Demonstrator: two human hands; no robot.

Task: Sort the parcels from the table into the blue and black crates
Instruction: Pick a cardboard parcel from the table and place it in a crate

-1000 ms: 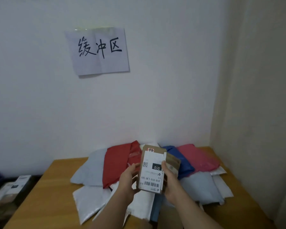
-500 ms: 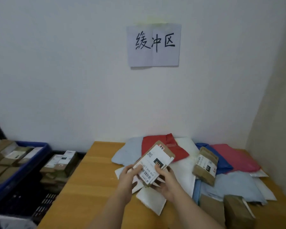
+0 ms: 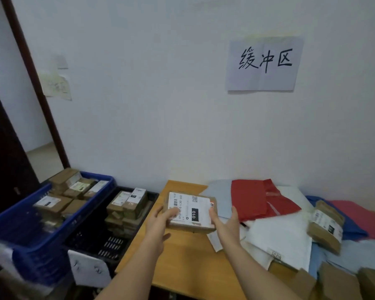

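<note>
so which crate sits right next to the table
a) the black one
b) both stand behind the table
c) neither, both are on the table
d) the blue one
a: the black crate stands against the table's left edge, and the blue crate lies beyond it, farther left.

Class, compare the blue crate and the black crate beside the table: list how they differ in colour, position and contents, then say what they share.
Colour: the blue crate is bright blue; the black crate is black.
Position: the black crate sits right beside the table; the blue crate is further left.
Contents: boxes spread across the blue crate's top; the black crate's boxes are stacked at its far end, with the near part bare.
Both hold brown cardboard parcels with white labels.
</note>
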